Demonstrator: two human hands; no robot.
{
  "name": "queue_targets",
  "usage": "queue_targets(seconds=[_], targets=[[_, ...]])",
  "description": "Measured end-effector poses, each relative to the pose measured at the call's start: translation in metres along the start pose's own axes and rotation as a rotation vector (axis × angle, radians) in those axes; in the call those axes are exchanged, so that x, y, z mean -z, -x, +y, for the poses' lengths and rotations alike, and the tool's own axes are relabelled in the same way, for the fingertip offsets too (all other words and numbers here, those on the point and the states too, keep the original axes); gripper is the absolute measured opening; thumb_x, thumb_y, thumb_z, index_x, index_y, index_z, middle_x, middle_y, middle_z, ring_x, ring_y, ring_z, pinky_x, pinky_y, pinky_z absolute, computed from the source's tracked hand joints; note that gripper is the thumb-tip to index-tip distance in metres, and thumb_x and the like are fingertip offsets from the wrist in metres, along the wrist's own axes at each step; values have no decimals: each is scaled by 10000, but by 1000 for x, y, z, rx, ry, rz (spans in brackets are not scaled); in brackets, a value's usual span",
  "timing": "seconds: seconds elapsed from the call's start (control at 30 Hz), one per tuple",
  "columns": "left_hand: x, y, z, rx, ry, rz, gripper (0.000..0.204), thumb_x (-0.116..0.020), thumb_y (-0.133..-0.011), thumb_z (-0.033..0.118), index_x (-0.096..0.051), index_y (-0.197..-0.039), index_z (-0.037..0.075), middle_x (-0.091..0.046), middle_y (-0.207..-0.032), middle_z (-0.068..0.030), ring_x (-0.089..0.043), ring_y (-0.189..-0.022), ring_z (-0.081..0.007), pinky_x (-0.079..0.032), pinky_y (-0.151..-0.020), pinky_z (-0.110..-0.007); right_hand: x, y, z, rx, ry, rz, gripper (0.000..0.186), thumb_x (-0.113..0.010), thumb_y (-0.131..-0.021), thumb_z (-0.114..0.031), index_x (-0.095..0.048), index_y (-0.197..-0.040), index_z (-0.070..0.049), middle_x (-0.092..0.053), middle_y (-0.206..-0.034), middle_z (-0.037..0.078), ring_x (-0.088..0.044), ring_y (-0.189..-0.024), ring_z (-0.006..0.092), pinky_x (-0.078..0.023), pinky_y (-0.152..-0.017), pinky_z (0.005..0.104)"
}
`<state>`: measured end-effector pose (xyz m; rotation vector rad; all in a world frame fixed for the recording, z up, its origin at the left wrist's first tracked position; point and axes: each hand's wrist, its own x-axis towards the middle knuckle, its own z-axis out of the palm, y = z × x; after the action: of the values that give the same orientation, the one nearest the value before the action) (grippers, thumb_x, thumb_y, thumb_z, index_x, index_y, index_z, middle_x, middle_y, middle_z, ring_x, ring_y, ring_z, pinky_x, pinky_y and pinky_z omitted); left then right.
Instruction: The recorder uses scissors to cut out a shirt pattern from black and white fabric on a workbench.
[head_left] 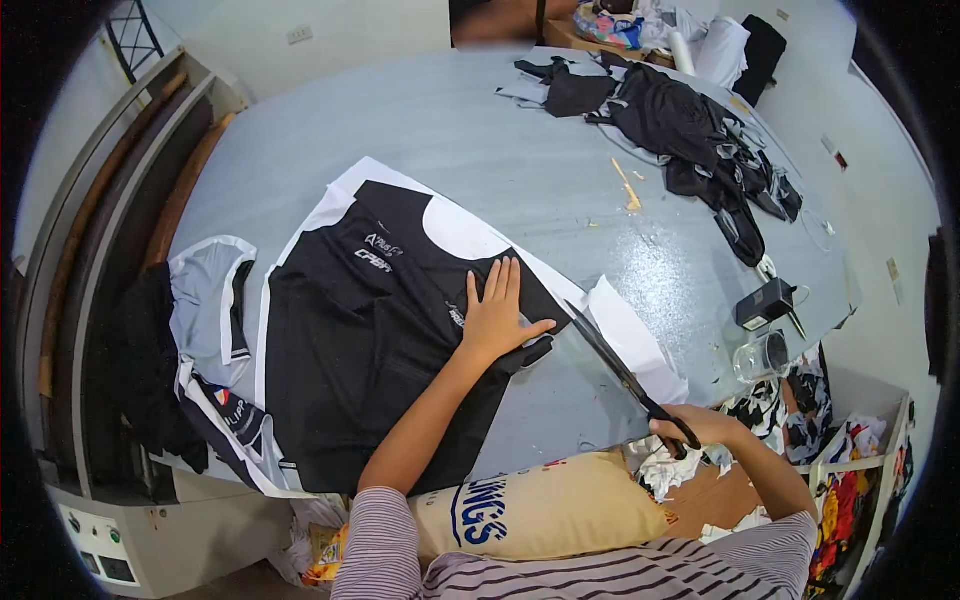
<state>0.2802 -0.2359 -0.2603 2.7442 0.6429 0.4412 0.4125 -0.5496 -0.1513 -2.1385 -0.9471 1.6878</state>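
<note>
My left hand [492,325] lies flat with fingers spread on a black garment panel [340,330] that has white printing. White material [460,230] shows along the panel's edges and in its rounded neckline. In my right hand [705,424] is a pair of long dark scissors [630,378]. Their blades point up and left, with the tips at the panel's right corner by the white edge. Whether the blades are apart is hard to make out. A loose white piece [635,345] lies just right of the blades.
Grey and black garment pieces [210,310] lie at the table's left edge. Dark clothing [670,110] is heaped at the far right. Nearer on the right are a black box-shaped device [764,304] and a clear glass [762,357]. A cream sack [540,507] sits against the near edge.
</note>
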Motion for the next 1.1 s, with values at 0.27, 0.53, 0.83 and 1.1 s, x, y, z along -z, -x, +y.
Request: queue_targets(seconds=[0.27, 0.53, 0.83, 1.1], targets=[[0, 2, 1, -44, -57, 40, 1149, -493, -668, 790, -281, -1373, -92, -264, -1455, -224, -192, -1385, -297, -57, -1093, -561, 12, -23, -23, 31, -3, -25, 605, -456, -868, -619, -509, -826, -17, -517, -589, 48, -581, -536, 148, -465, -516, 271], [-1, 2, 1, -45, -52, 63, 1152, -491, -661, 795, -305, -1358, -103, -278, -1448, -225, -190, -1384, -309, -55, -1084, -580, 15, -26, -25, -13, 122, -56, 659, -430, -873, -627, -504, -985, 19, -547, -602, 58, -591, -566, 156, -468, -547, 282], [0, 3, 0, -21, -53, 68, 1151, -508, -659, 782, -299, -1358, -108, -282, -1444, -230, -197, -1380, -317, -62, -1081, -583, 15, -25, -21, 19, 48, -70, 574, -378, -907, -595, -495, -759, -53, -555, -584, 41, -564, -567, 153, -415, -540, 263], [-1, 3, 0, -27, -28, 81, 1148, -508, -658, 781, -307, -1352, -110, -285, -1440, -239, -206, -1375, -325, -58, -1076, -592, 11, -22, -29, -26, 55, -16, 582, -383, -914, -579, -503, -701, -51, -561, -579, 49, -565, -550, 159, -420, -530, 271]])
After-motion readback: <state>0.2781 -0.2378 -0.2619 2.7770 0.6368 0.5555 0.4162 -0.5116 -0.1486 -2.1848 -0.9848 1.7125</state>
